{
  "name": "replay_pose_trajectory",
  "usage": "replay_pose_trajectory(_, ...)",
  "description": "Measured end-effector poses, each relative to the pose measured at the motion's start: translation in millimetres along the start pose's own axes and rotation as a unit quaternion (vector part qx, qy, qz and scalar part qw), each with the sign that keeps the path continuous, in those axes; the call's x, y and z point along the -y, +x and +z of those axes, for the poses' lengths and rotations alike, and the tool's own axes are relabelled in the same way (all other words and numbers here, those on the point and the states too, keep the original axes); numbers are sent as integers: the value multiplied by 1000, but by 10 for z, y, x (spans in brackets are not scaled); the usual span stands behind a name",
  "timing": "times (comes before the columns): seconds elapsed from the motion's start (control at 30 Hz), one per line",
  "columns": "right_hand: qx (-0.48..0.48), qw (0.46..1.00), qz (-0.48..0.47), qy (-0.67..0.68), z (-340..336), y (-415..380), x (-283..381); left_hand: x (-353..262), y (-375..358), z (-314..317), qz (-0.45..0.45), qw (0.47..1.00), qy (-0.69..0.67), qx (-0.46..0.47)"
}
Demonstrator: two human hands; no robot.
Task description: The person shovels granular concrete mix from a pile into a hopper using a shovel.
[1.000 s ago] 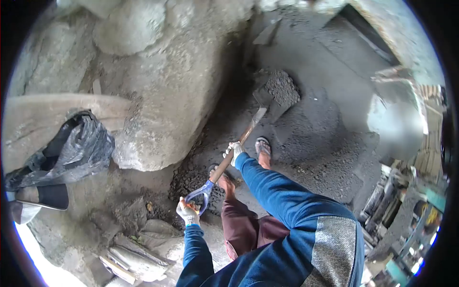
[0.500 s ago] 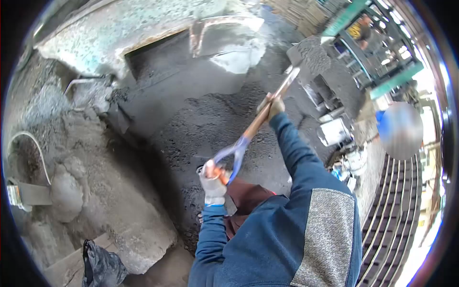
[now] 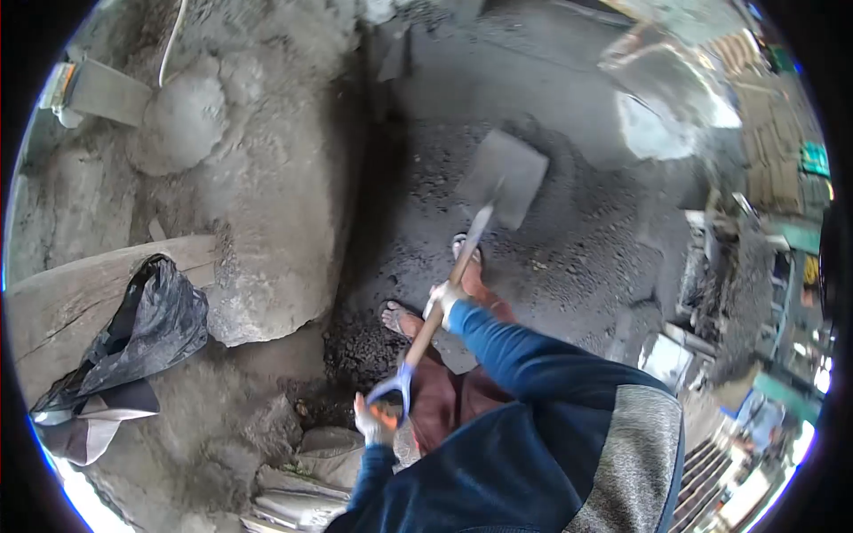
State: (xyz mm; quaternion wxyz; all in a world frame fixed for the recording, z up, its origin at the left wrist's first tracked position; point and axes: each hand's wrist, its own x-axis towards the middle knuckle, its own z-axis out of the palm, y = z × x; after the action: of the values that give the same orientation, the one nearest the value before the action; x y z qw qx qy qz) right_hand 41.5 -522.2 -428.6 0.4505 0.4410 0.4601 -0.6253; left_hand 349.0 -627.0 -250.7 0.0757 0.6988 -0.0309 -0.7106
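Observation:
A shovel (image 3: 426, 341) with a wooden shaft, a blue D-shaped handle and a flat, dusty grey blade slants up and to the right in front of me. My gloved left hand (image 3: 377, 421) is closed round the orange grip of the handle. Higher on the wooden shaft, my gloved right hand (image 3: 444, 300) wraps round it. The blade (image 3: 503, 178) is beyond my sandalled feet, over the dark gritty ground (image 3: 569, 258). No load shows on the blade.
A big concrete block (image 3: 275, 204) rises on my left, a dark gap beside it. A black plastic bag (image 3: 147, 329) lies over a wooden beam (image 3: 107, 275). At the right are a whitish container (image 3: 665, 360) and a person (image 3: 762, 422).
My view has turned, and the shovel has swung with it. Its blade, before lifted toward the machinery at upper right, is now lower over the ground near my feet. Both hands keep their hold.

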Motion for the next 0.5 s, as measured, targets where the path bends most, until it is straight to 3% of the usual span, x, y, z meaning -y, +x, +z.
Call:
replay_pose_trajectory(0.03,-33,940,-71,-331,18,149,-503,166,-233,-218,65,986,-22,-151)
replay_pose_trajectory(0.1,69,945,37,-319,-107,134,-1212,490,-465,-875,25,981,-19,-194)
replay_pose_trajectory(0.13,173,959,220,36,-183,102,-1447,660,-436,-1140,23,974,-28,-225)
replay_pose_trajectory(0.2,65,965,230,-106,-110,245,-1716,850,-588,-976,44,972,-1,-232)
replay_pose_trajectory(0.23,112,964,231,-67,-139,344,-1674,849,-421,-1027,-8,975,-46,-218)
replay_pose_trajectory(0.27,83,954,226,-177,-41,564,-1598,996,-179,-985,26,963,-60,-261)
replay_pose_trajectory(0.33,74,948,195,-240,34,1339,-1261,917,231,-276,64,943,-99,-311)
replay_pose_trajectory(0.4,92,963,166,-189,-73,2592,-854,879,889,263,94,971,-136,-172)
replay_pose_trajectory(0.43,129,955,228,-137,377,2215,101,743,981,1057,156,961,-114,-195)
replay_pose_trajectory(0.47,58,969,166,-172,697,2085,542,645,984,1719,219,948,-92,-214)
replay_pose_trajectory(0.5,-15,973,102,-204,827,1998,751,714,1032,1663,216,949,-99,-206)
